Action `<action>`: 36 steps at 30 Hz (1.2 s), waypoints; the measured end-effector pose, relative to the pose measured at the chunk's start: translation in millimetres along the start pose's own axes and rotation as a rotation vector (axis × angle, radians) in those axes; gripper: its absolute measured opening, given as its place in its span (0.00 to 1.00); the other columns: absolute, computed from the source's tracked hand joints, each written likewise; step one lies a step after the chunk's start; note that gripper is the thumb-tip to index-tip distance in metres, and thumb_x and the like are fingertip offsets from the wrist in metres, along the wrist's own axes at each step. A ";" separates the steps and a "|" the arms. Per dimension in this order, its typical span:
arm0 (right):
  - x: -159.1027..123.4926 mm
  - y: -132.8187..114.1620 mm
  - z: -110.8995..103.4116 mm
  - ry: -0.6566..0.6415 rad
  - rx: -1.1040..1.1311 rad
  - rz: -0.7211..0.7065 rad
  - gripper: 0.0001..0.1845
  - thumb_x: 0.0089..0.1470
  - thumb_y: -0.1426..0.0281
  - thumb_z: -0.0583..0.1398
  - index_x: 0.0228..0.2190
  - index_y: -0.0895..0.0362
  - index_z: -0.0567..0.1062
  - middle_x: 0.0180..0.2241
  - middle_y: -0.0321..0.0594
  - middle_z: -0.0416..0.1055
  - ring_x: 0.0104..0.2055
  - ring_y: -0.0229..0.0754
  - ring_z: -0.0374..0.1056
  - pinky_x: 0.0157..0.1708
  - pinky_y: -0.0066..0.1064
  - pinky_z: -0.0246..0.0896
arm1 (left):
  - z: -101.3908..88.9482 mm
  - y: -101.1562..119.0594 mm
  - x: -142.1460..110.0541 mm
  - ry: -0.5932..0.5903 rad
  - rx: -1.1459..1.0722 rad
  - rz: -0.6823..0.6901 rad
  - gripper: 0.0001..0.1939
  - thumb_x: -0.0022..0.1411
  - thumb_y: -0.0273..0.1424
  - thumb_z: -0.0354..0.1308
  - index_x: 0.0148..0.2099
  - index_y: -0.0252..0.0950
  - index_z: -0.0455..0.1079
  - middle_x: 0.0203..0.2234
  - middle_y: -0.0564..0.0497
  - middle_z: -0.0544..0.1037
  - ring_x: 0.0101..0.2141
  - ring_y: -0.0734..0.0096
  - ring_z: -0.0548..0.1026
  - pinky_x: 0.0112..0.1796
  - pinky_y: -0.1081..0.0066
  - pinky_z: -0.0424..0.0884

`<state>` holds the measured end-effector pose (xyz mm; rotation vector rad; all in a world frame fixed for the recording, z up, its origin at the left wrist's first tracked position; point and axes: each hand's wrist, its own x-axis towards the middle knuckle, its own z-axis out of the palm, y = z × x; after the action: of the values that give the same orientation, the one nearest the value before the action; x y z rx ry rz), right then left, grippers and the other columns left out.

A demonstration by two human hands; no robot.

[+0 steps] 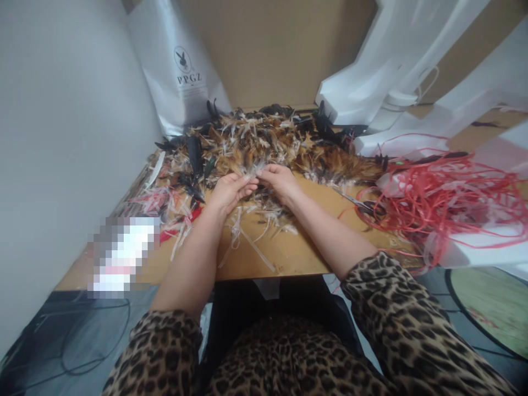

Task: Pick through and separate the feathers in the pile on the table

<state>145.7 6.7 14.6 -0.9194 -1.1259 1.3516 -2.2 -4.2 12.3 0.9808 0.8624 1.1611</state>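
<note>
My left hand (231, 191) and my right hand (282, 181) meet over the front of a feather heap, fingertips almost touching. Between them is a small tuft of feathers (249, 159), brown with pale fluffy ends, pinched by the fingers of both hands. Behind it spreads the heap of brown and black feathers (264, 129). Below my wrists, loose white ribbon strips (247, 242) and feather scraps (276, 217) lie on the wooden table (305, 250). Scissors (363, 205) rest to the right of my right hand.
A tangle of red plastic strings (454, 192) fills the right side. Pink and white strips (154, 201) and a blurred-out bright object (127, 253) lie on the left. A silver printed bag (181, 71) stands behind, and white foam-like packing (350, 88) at back right.
</note>
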 end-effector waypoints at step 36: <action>-6.7 4.1 -6.9 -0.255 -1.177 -0.135 0.14 0.42 0.60 0.60 0.23 0.59 0.75 0.20 0.36 0.70 0.22 0.33 0.60 0.25 0.25 0.51 | -8.3 3.4 7.0 0.216 -0.068 0.103 0.06 0.48 0.27 0.62 0.28 0.28 0.70 0.22 0.49 0.75 0.19 0.84 0.70 0.20 0.84 0.65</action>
<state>152.0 1.0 8.4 -1.4502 -2.2081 0.6045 -9.7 4.3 12.3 0.8627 0.9450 1.3941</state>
